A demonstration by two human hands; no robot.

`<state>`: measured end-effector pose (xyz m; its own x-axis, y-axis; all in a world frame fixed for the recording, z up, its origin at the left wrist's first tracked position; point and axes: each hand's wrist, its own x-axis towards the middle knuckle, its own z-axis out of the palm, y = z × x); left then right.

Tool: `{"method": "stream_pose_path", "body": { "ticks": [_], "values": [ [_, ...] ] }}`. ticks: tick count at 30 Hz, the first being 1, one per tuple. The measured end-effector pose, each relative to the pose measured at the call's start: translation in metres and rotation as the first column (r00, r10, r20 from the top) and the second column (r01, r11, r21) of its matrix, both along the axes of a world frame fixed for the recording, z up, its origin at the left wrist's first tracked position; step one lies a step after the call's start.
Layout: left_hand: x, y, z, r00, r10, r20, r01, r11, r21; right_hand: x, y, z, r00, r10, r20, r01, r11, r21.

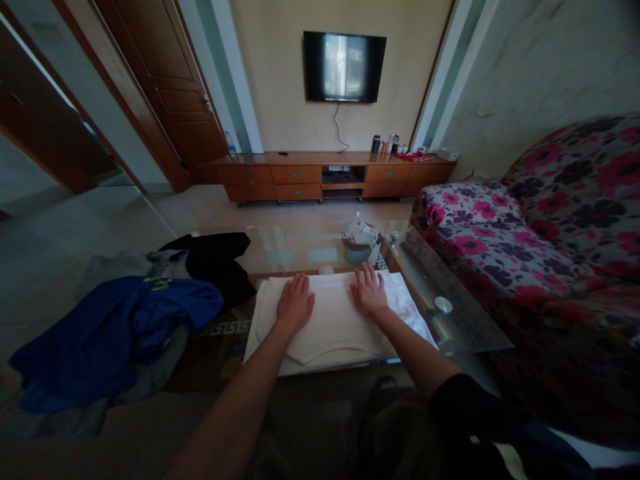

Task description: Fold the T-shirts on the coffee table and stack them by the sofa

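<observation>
A white folded garment, by its curved neckline perhaps a shirt, lies spread near the front edge of a glass coffee table. Flat on its left part rests my left hand, fingers stretched out and pointing away from me. My right hand lies on the right part, fingers spread, close to the far edge of the cloth. Both palms press on the fabric and grip nothing. The cloth under the hands is hidden.
Left on the table is a heap of clothes: a blue shirt, black cloth and grey cloth. Behind the white garment stands a small basket holding something pale. A floral sofa flanks the table's right; a wooden TV cabinet lines the far wall.
</observation>
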<state>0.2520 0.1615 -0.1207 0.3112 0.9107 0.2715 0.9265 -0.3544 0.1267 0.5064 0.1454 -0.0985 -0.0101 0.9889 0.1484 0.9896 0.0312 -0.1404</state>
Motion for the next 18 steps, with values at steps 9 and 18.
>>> {"method": "stream_pose_path", "body": {
  "ticks": [9, 18],
  "values": [
    [0.041, -0.021, -0.015, 0.992, -0.128, 0.015, 0.129, 0.980, -0.153, -0.063, -0.020, -0.019, 0.962, 0.227, -0.151, -0.247, 0.961, -0.126],
    [-0.009, -0.010, -0.013, 0.998, -0.059, 0.000, 0.058, 0.992, -0.115, 0.017, -0.013, -0.025, 0.997, 0.063, -0.042, -0.068, 0.987, -0.142]
  ]
}}
